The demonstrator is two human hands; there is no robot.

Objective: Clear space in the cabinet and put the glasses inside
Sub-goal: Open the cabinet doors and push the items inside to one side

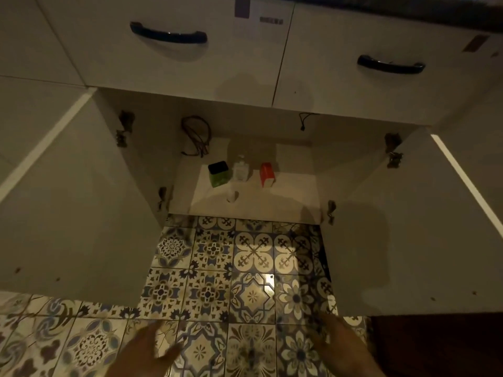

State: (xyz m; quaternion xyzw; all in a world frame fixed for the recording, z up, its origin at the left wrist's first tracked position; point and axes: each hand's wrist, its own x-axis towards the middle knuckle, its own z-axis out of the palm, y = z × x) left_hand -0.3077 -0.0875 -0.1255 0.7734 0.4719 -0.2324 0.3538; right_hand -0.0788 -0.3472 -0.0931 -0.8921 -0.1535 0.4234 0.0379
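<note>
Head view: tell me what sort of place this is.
Most likely a home kitchen, seen looking down at a base cabinet. An open lower cabinet sits under two drawers with dark handles, a dark countertop edge runs above, and the floor is patterned tile. Small containers stand inside.

Cabinet shelf [294, 186]: green box [218, 173], bottle [240, 169], red box [267, 174].

No text is legible (the drawer [174, 50] stickers [242, 7] are blurred).

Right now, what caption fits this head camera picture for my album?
Both cabinet doors open, two empty hands, left and right, low over tiled floor; green box, bottle, red box inside.
</note>
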